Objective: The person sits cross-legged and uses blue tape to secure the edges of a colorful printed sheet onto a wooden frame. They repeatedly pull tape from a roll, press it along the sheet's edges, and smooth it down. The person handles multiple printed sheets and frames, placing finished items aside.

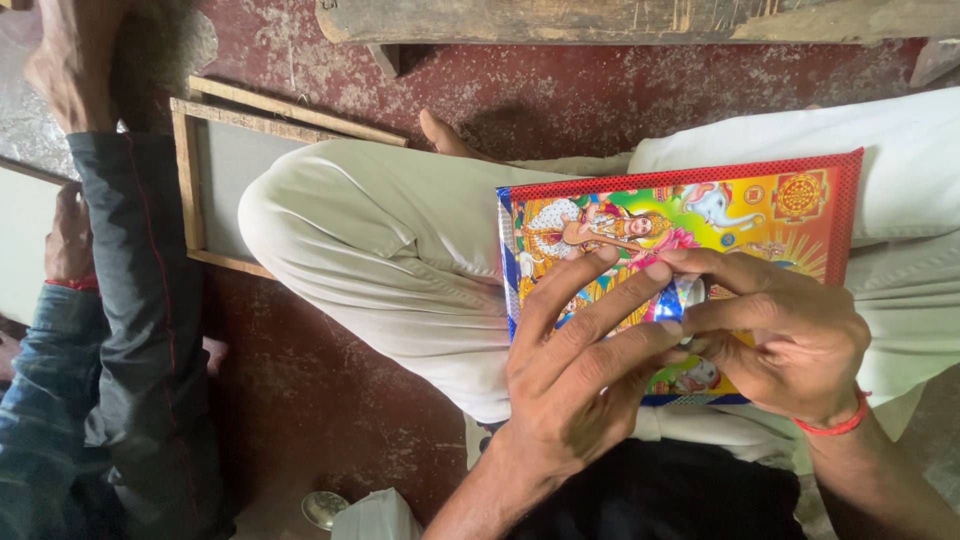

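Note:
A colourful printed picture (740, 215) with a red border lies across my lap, on my cream trousers (380, 240). My left hand (585, 365) presses flat on its lower part, fingers spread. My right hand (785, 335), with a red thread at the wrist, pinches a small shiny piece (688, 293) of the picture's wrapping between thumb and fingers. Both hands touch near the picture's middle.
A wooden frame (190, 170) with a grey panel lies on the dark red floor (320, 390) to the left. Another person's legs in blue jeans (130, 330) and bare foot (65, 60) are at far left. A wooden plank (560, 20) runs along the top.

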